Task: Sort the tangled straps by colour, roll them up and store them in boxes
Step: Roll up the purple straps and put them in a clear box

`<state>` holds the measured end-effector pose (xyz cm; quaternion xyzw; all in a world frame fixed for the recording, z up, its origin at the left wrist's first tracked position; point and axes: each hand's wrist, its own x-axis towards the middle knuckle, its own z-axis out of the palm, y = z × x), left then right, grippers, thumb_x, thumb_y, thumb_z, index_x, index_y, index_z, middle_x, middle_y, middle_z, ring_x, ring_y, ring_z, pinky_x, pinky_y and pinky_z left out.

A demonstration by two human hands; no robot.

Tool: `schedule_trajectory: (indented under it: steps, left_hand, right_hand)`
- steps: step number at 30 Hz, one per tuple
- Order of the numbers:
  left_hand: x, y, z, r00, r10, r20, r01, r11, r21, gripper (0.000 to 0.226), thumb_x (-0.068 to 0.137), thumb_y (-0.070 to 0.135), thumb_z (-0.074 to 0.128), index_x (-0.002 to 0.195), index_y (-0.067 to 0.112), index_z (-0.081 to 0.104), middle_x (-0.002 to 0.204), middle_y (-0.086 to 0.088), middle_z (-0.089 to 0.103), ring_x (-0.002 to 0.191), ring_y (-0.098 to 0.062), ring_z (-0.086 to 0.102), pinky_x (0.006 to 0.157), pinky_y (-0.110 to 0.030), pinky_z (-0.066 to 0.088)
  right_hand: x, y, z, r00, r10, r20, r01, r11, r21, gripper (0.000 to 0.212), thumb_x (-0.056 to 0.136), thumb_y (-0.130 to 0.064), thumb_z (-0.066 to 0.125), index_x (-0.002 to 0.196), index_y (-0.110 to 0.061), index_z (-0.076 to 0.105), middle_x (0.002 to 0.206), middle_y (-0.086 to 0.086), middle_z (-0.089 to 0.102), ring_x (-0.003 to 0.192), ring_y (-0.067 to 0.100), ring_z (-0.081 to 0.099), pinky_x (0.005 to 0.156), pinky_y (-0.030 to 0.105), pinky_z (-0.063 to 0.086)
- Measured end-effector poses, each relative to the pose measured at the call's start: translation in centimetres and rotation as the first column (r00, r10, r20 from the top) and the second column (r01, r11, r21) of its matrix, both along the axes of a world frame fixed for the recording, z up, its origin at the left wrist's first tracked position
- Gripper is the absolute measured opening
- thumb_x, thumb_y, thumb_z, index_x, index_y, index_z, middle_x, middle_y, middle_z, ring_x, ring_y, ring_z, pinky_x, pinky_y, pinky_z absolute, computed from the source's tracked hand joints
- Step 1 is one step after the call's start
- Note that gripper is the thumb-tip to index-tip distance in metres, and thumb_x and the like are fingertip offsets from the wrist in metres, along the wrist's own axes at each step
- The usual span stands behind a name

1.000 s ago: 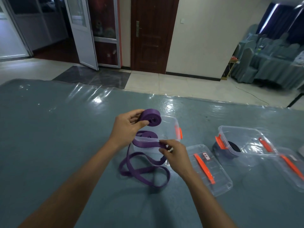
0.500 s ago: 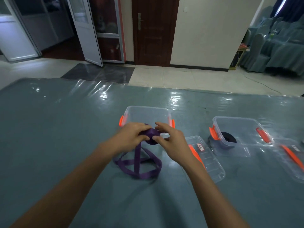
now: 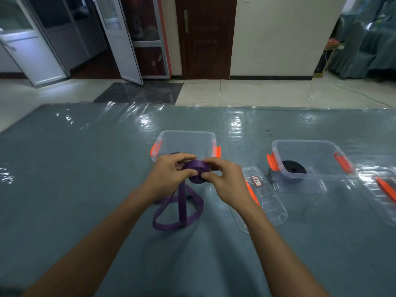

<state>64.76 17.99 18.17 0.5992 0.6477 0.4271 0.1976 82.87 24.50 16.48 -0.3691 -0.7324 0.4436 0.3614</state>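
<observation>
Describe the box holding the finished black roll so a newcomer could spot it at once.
On the grey-blue table under clear sheeting, look right of the person's right hand. A clear plastic box with orange latches stands there. Unlike the matching box farther left, it holds a rolled black strap.

Likely a banquet hall. Cloth-draped chairs (image 3: 368, 48) stand at the far right. The floor (image 3: 257, 91) is tiled and the table (image 3: 85, 168) plastic-sheeted.

cut off by the right edge: orange-handled lid (image 3: 385, 189). too small to read: label (image 3: 256, 181) on the nearer lid (image 3: 270, 209). partly hidden under fingers (image 3: 181, 157): purple roll (image 3: 197, 167).
</observation>
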Motion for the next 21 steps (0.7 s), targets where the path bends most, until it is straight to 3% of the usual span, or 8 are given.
schedule_trajectory:
  steps: [2,5,9,14,16,18,21]
  left_hand:
    - [1.3,0.0,0.1,0.98,0.067,0.188,-0.077,0.996,0.045,0.036,0.076,0.001,0.085,0.11,0.008,0.075,0.094,0.005,0.077,0.084,-0.003,0.073,0.082,-0.019,0.057]
    - [3.3,-0.1,0.0,0.928,0.108,0.355,-0.147,0.986,0.083,0.034,0.074,-0.002,0.084,0.105,0.01,0.075,0.093,0.002,0.079,0.087,-0.012,0.076,0.082,-0.021,0.058]
    - [5.2,-0.4,-0.6,0.878,0.055,0.476,-0.1,0.993,0.069,0.036,0.078,-0.005,0.08,0.107,0.014,0.074,0.099,-0.001,0.079,0.096,-0.017,0.076,0.088,-0.026,0.059]
    - [6.6,-0.4,-0.5,0.866,-0.002,0.5,-0.038,0.997,0.069,0.035,0.081,-0.003,0.077,0.103,0.024,0.074,0.099,0.005,0.079,0.096,-0.012,0.075,0.082,-0.02,0.057]
    - [6.5,-0.3,-0.3,0.88,0.005,0.474,-0.048,0.996,0.079,0.033,0.081,-0.004,0.077,0.102,0.021,0.074,0.098,0.004,0.079,0.095,-0.013,0.075,0.084,-0.021,0.057]
    - [6.1,-0.3,-0.3,0.906,0.025,0.422,-0.053,0.997,0.055,0.033,0.08,-0.004,0.078,0.101,0.022,0.073,0.095,0.006,0.079,0.091,-0.012,0.075,0.083,-0.021,0.057]
    - [5.1,-0.6,-0.2,0.971,0.042,0.235,-0.051,0.998,0.032,0.034,0.078,0.0,0.082,0.101,0.022,0.074,0.09,0.005,0.079,0.083,-0.011,0.075,0.079,-0.022,0.058]
  right_hand:
    - [0.8,-0.1,0.2,0.984,-0.025,-0.175,0.002,0.991,-0.132,0.042,0.079,0.006,0.075,0.092,-0.034,0.073,0.089,-0.006,0.074,0.093,0.014,0.07,0.081,0.031,0.06]
    - [1.9,-0.3,0.3,0.926,-0.075,-0.369,-0.047,0.949,-0.31,0.041,0.082,0.012,0.07,0.095,-0.027,0.075,0.095,0.012,0.076,0.094,0.025,0.072,0.073,0.033,0.062]
    - [3.3,-0.3,0.1,0.844,-0.153,-0.515,-0.109,0.889,-0.444,0.032,0.088,0.012,0.064,0.117,-0.001,0.067,0.102,0.018,0.075,0.096,0.03,0.073,0.079,0.036,0.062]
    - [3.8,-0.9,-0.1,0.707,-0.234,-0.668,-0.231,0.816,-0.53,0.028,0.091,0.01,0.061,0.115,-0.003,0.065,0.104,0.015,0.075,0.099,0.029,0.073,0.078,0.033,0.061]
    - [3.7,-1.0,-0.1,0.71,-0.215,-0.67,-0.246,0.816,-0.523,0.029,0.09,0.01,0.062,0.117,-0.001,0.064,0.107,0.018,0.074,0.101,0.03,0.073,0.079,0.033,0.061]
    - [4.0,-0.8,0.1,0.781,-0.148,-0.607,-0.218,0.846,-0.486,0.03,0.089,0.01,0.064,0.118,0.0,0.064,0.108,0.018,0.074,0.103,0.032,0.072,0.08,0.034,0.061]
    - [4.6,0.0,0.2,0.951,-0.024,-0.309,-0.044,0.976,-0.212,0.038,0.086,0.002,0.072,0.121,-0.011,0.066,0.113,0.004,0.073,0.109,0.019,0.069,0.083,0.028,0.059]
